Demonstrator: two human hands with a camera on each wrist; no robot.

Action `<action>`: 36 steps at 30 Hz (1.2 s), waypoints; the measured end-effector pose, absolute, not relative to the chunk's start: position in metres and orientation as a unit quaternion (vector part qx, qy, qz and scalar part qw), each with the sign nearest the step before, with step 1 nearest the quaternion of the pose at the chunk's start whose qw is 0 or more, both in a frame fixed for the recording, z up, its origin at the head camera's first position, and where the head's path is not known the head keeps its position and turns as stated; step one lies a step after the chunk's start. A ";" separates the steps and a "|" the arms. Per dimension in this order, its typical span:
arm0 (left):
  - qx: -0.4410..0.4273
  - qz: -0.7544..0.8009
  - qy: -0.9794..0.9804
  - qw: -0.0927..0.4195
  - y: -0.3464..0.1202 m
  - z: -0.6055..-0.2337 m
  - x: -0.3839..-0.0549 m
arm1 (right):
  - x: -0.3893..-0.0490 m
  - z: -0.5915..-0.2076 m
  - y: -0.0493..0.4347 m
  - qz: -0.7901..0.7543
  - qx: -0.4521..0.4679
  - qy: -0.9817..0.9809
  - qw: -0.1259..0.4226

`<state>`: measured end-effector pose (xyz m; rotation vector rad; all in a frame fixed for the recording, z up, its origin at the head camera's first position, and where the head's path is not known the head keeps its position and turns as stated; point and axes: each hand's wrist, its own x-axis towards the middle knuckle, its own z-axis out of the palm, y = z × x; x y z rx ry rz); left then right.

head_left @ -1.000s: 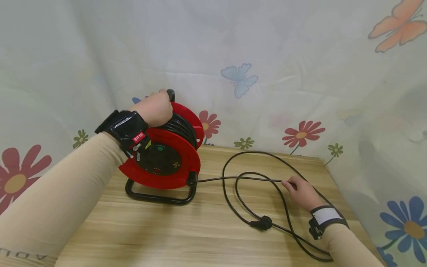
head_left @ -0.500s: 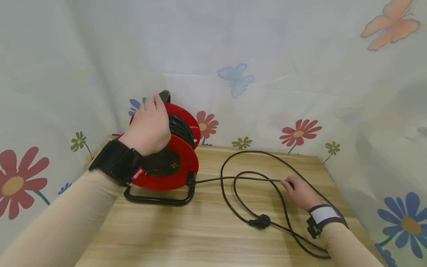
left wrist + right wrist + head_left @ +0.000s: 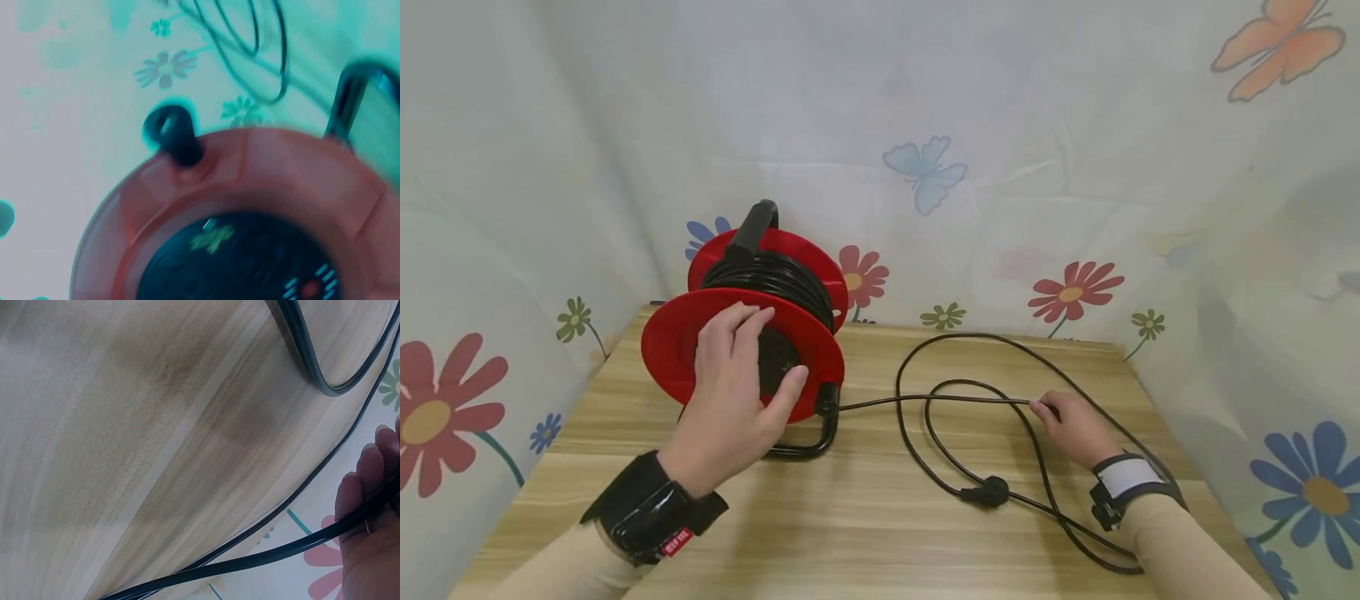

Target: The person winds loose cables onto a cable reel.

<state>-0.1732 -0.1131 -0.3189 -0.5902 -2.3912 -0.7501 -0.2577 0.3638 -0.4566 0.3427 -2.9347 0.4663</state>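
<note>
A red cable reel [image 3: 666, 337] with black cable wound on its drum stands at the left of the table. Its black carrying handle [image 3: 751, 233] is at the top. My left hand [image 3: 730, 392] is in front of the reel's near side, fingers apart and holding nothing; whether it touches the disc is unclear. The left wrist view shows a black knob [image 3: 178, 134] on the red disc [image 3: 262, 162]. At the right, my right hand [image 3: 1075, 429] grips the black cable [image 3: 955, 398], which runs to the reel's lower right. In the right wrist view it crosses the curled fingers [image 3: 349, 495].
Loose cable lies in loops on the wooden table [image 3: 880, 542], with a black plug [image 3: 988, 492] among them. A white curtain [image 3: 1000, 100] printed with flowers and butterflies stands behind and at both sides. The reel's black tube frame [image 3: 805, 450] rests on the table.
My left hand has come away from the reel's top handle, down and toward me, to the front of the disc. The right hand keeps its grip on the cable, nearly still.
</note>
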 end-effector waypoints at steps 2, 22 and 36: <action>-0.202 -0.300 -0.892 0.272 -0.111 -0.332 -0.169 | -0.258 -0.458 0.364 0.157 0.116 -0.978 0.074; -0.030 -0.524 -0.850 -0.050 -0.076 -0.401 -0.202 | -0.257 -0.461 0.362 0.166 0.106 -0.978 0.066; -0.035 -0.568 -0.816 -0.102 -0.060 -0.408 -0.209 | -0.257 -0.459 0.364 0.164 0.117 -0.978 0.061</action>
